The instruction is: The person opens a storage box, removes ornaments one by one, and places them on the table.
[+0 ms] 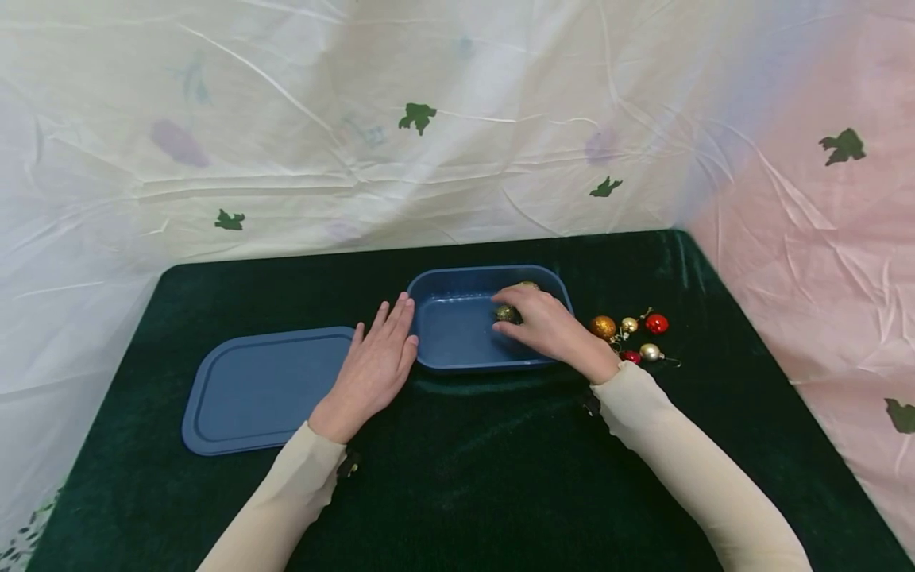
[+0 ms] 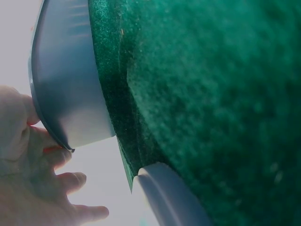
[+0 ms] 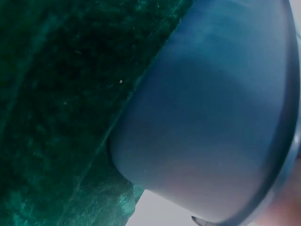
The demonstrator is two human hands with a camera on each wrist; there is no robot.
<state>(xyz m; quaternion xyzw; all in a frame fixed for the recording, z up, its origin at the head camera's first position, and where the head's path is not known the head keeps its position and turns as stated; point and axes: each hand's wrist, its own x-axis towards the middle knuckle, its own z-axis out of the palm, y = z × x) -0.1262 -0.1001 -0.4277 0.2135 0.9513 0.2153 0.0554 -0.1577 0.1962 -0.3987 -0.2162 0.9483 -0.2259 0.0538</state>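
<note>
A blue rectangular container (image 1: pixel 457 334) stands on the table. My right hand (image 1: pixel 546 326) reaches over its right side, thumb and fingers curled about a dark gold bauble (image 1: pixel 504 314). Another gold bauble (image 1: pixel 529 284) shows inside the container, just behind that hand. At the container's left end, my left hand (image 1: pixel 375 361) has its fingers straight, with the fingertips and thumb right at the rim. In the left wrist view its fingers lie beside the container's wall (image 2: pixel 70 84). The right wrist view is mostly the container's outer wall (image 3: pixel 202 117); the fingertips are hidden there.
A flat blue lid (image 1: pixel 264 393) lies left of the container, partly under the left hand in view. To the right sit several small baubles, among them an orange-gold one (image 1: pixel 603 326), a red one (image 1: pixel 656 323) and a pale gold one (image 1: pixel 650 352). Dark green cloth (image 1: pixel 465 477) covers the table.
</note>
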